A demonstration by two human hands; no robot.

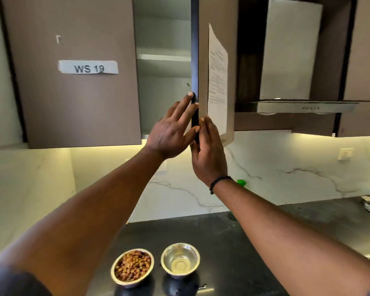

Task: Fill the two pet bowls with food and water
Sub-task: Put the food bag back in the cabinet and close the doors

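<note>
On the dark table (222, 236), kibble bowl (132, 267) and water bowl (180, 260): light, rigid, slippery steel; take them by the rim. Left hand (171, 130) and right hand (208, 153), fingers straight, press the cupboard door (194, 60).

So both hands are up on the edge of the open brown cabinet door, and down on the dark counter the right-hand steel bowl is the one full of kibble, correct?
Not quite. The head view shows the kibble in the left round steel bowl; the right round steel bowl holds none. The left hand and right hand are on the open brown cabinet door.
</note>
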